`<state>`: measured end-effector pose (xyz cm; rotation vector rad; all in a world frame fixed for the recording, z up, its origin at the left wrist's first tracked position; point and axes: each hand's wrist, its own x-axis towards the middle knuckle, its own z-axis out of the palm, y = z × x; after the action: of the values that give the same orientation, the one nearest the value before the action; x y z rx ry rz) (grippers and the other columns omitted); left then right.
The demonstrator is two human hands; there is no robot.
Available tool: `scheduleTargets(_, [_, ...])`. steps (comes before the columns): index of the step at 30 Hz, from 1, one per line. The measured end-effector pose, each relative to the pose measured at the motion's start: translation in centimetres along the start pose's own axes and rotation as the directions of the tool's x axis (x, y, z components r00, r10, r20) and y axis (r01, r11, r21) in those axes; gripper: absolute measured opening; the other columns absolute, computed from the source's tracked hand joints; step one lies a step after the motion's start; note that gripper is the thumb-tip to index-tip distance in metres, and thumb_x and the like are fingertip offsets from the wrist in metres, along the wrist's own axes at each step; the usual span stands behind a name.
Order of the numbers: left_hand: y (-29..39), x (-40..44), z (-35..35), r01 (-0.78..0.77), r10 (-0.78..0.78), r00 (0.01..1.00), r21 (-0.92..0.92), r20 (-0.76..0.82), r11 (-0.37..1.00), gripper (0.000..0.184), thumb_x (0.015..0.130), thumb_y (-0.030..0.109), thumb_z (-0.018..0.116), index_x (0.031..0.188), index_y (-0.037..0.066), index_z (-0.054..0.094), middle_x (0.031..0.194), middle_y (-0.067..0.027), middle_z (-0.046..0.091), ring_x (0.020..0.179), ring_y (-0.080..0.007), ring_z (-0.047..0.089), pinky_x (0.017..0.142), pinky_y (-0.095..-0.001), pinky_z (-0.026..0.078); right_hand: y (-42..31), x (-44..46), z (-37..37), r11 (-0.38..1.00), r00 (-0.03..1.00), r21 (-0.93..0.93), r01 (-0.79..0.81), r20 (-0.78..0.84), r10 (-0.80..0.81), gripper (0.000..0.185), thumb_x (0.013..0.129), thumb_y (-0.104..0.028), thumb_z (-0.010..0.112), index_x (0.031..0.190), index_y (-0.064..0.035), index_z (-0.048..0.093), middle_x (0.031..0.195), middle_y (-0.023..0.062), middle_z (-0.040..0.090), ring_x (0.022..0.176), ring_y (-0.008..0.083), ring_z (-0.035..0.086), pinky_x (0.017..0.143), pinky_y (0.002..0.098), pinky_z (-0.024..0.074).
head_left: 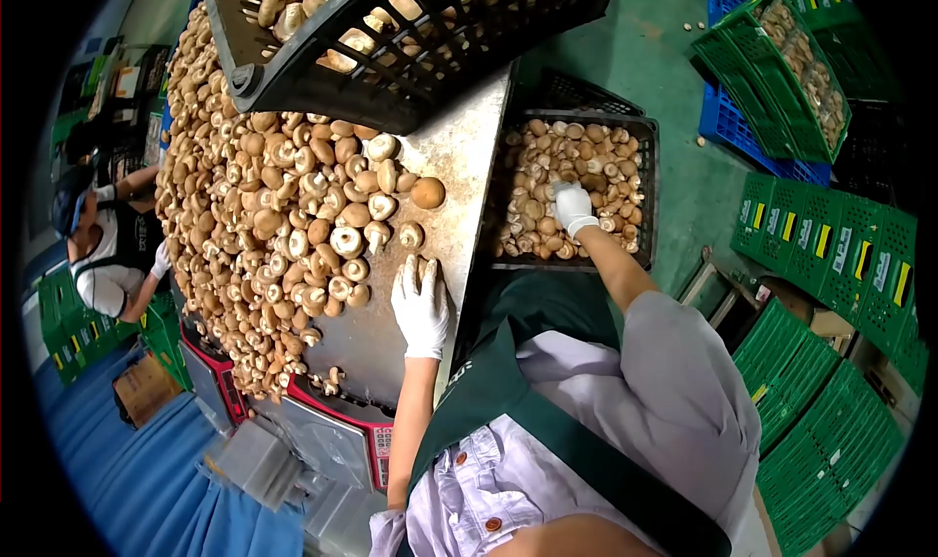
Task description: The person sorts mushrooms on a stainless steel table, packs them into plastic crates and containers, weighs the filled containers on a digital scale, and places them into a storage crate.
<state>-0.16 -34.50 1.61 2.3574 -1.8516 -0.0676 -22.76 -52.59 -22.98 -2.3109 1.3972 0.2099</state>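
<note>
Brown mushrooms [283, 195] are heaped over a metal table [459, 156]. My left hand [420, 308], in a white glove, lies on the bare metal near the table's edge, fingers slightly apart, with brownish stained tips. A single mushroom [411, 235] sits just beyond its fingertips. On the right, a black crate [650, 191] full of mushrooms stands below the table's edge. My right hand [574, 208], also white-gloved, reaches into it and touches the mushrooms; its fingertips are blurred and partly hidden, so its grip is unclear.
Another black crate [381, 78] of mushrooms rests tilted over the table's far part. Red-framed scales [332, 435] stand at the lower left. Across the table a person [112, 244] works in white gloves. Green crates [821, 249] line the right side; others sit on a blue pallet [718, 117].
</note>
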Motion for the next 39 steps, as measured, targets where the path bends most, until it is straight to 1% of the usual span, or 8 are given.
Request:
scheduleTargets(3, [-1.0, -1.1, 0.5, 0.039, -0.041, 0.998, -0.040, -0.052, 0.998, 0.039, 0.076, 0.006, 0.063, 0.115, 0.010, 0.059, 0.120, -0.0175, 0.055, 0.105, -0.0365, 0.054, 0.089, -0.0416, 0.045, 0.7, 0.7, 0.3, 0.999, 0.999, 0.017, 0.035, 0.002, -0.035, 0.019, 0.074, -0.015, 0.064, 0.088, -0.0040, 0.060, 0.087, 0.0180, 0.064, 0.082, 0.0345, 0.061, 0.069, 0.0427, 0.0516])
scheduleTargets(8, [-1.7, -2.9, -0.5, 0.197, -0.226, 0.954, -0.154, -0.198, 0.968, 0.037, 0.077, -0.002, 0.061, 0.112, 0.008, 0.060, 0.119, -0.0170, 0.057, 0.105, -0.0337, 0.056, 0.090, -0.0382, 0.046, 1.0, 0.5, -6.4, 0.756, 0.846, 0.381, -0.532, 0.258, 0.466, 0.039, 0.074, -0.025, 0.062, 0.105, -0.0021, 0.062, 0.102, 0.0232, 0.063, 0.096, 0.0367, 0.061, 0.082, 0.0408, 0.0488])
scheduleTargets(12, [-3.3, -4.6, -0.4, 0.272, -0.281, 0.894, -0.075, -0.350, 0.959, 0.038, 0.082, -0.001, 0.061, 0.118, 0.008, 0.054, 0.117, -0.0183, 0.056, 0.104, -0.0338, 0.056, 0.088, -0.0384, 0.047, 3.9, -0.7, -2.0, 0.964, 0.945, 0.147, -0.224, -0.209, 0.251, 0.027, 0.077, -0.017, 0.059, 0.099, -0.0026, 0.062, 0.096, 0.0202, 0.062, 0.086, 0.0365, 0.060, 0.077, 0.0441, 0.0499])
scheduleTargets(18, [-4.0, -6.6, 2.0, 0.322, -0.318, 0.920, -0.019, -0.227, 0.946, 0.046, 0.083, 0.008, 0.052, 0.126, -0.006, 0.043, 0.125, -0.0284, 0.047, 0.112, -0.0424, 0.048, 0.096, -0.0466, 0.039, -1.5, -3.7, 1.5, 0.950, 0.949, -0.014, 0.313, 0.045, -0.312, 0.011, 0.071, -0.013, 0.061, 0.078, -0.0053, 0.063, 0.074, 0.0167, 0.063, 0.073, 0.0316, 0.063, 0.064, 0.0394, 0.0526])
scheduleTargets(23, [-4.0, -6.7, 1.8, 0.341, -0.337, 0.916, -0.021, -0.218, 0.940, 0.048, 0.082, 0.008, 0.053, 0.127, -0.004, 0.043, 0.125, -0.0277, 0.048, 0.113, -0.0420, 0.047, 0.097, -0.0466, 0.037, -3.2, -3.4, 4.5, 0.944, 0.975, -0.245, 0.220, 0.072, -0.209, 0.009, 0.072, -0.006, 0.061, 0.081, -0.0038, 0.063, 0.077, 0.0133, 0.063, 0.073, 0.0258, 0.065, 0.060, 0.0321, 0.0536])
scheduleTargets(27, [-4.2, -6.5, 2.1, 0.350, -0.350, 0.906, -0.041, -0.238, 0.936, 0.048, 0.081, 0.008, 0.053, 0.126, -0.003, 0.044, 0.125, -0.0263, 0.048, 0.113, -0.0407, 0.048, 0.097, -0.0463, 0.037, -2.9, -3.9, 0.7, 0.999, 0.975, 0.039, -0.033, 0.223, 0.023, 0.018, 0.074, -0.017, 0.061, 0.086, -0.0043, 0.061, 0.086, 0.0170, 0.066, 0.081, 0.0313, 0.065, 0.071, 0.0397, 0.0522])
scheduleTargets(33, [-4.1, -6.7, 1.9, 0.369, -0.378, 0.894, -0.084, -0.239, 0.926, 0.050, 0.079, 0.008, 0.054, 0.127, -0.002, 0.045, 0.126, -0.0247, 0.049, 0.113, -0.0398, 0.048, 0.098, -0.0462, 0.036, 0.9, -2.0, -3.6, 0.363, 0.846, 0.771, -0.523, 0.520, 0.116, 0.038, 0.080, -0.020, 0.059, 0.113, -0.0021, 0.062, 0.103, 0.0126, 0.065, 0.092, 0.0266, 0.061, 0.084, 0.0337, 0.0496])
scheduleTargets(39, [-4.3, -6.7, 1.9, 0.371, -0.386, 0.893, -0.107, -0.233, 0.923, 0.051, 0.078, 0.008, 0.055, 0.127, -0.002, 0.045, 0.126, -0.0238, 0.049, 0.113, -0.0396, 0.048, 0.097, -0.0461, 0.036, -1.2, 1.3, -4.9, -0.072, 0.828, 0.825, -0.561, 0.560, -0.037, 0.034, 0.089, -0.016, 0.043, 0.115, -0.0001, 0.056, 0.109, 0.0074, 0.060, 0.102, 0.0238, 0.057, 0.085, 0.0409, 0.0484])
